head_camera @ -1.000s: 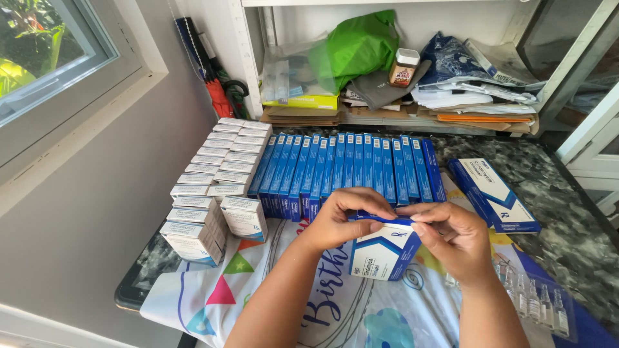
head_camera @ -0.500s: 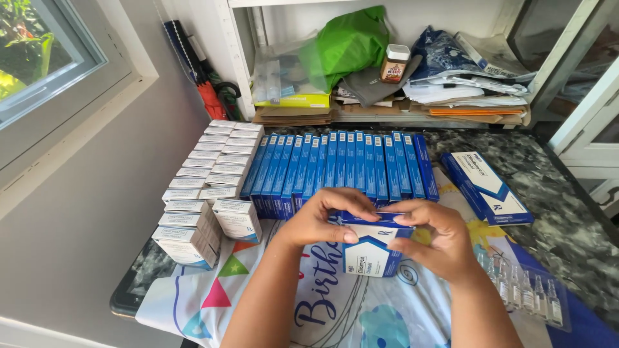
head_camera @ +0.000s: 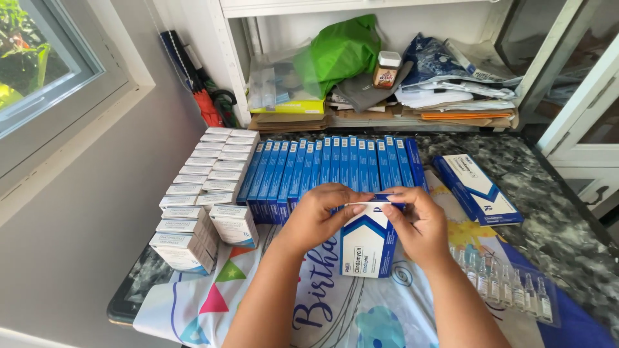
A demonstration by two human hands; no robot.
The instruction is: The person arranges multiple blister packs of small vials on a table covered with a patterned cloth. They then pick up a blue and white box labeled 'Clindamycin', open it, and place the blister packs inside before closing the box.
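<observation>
blue-and-white medicine carton (head_camera: pixel 366 243) stands upright between your hands, just above the printed party cloth (head_camera: pixel 335 309) at centre. your left hand (head_camera: pixel 317 216) pinches its top flap from ten o'clock, your right hand (head_camera: pixel 419 222) closes on the same flap from two o'clock, fingertips of both nearly meeting. at twelve o'clock, just behind, a row of blue cartons (head_camera: pixel 332 169) stands on edge. at nine o'clock sit stacked small white boxes (head_camera: pixel 200 200). at two o'clock a flat blue carton (head_camera: pixel 478 190) lies on the dark stone counter (head_camera: pixel 554 219). at four o'clock a tray of glass ampoules (head_camera: pixel 509 283) lies near your right wrist.
</observation>
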